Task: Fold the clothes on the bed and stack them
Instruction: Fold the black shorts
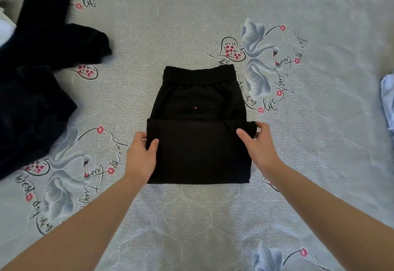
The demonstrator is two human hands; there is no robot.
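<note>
Looks like someone's bedroom at home: a bed point(191, 15) covered in a pale grey sheet printed with swans, hearts and curly lettering, with dark clothes point(42, 57) heaped on one side and black folded trousers point(198, 142) mid-bed.

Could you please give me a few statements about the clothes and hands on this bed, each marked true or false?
1. Both hands grip the folded-over near flap of the black fabric garment. True: the left hand holds its left edge and the right hand its right edge.
2. The garment's waistband lies nearest the person. False: the waistband is at the far end.
3. A pile of dark unfolded clothes lies left of the garment. True.
4. The pale blue cloth lies on top of the black garment. False: it lies apart, at the right edge of the view.
5. The grey bedsheet printed with swans is plain. False: it shows swans, hearts and writing.
</note>
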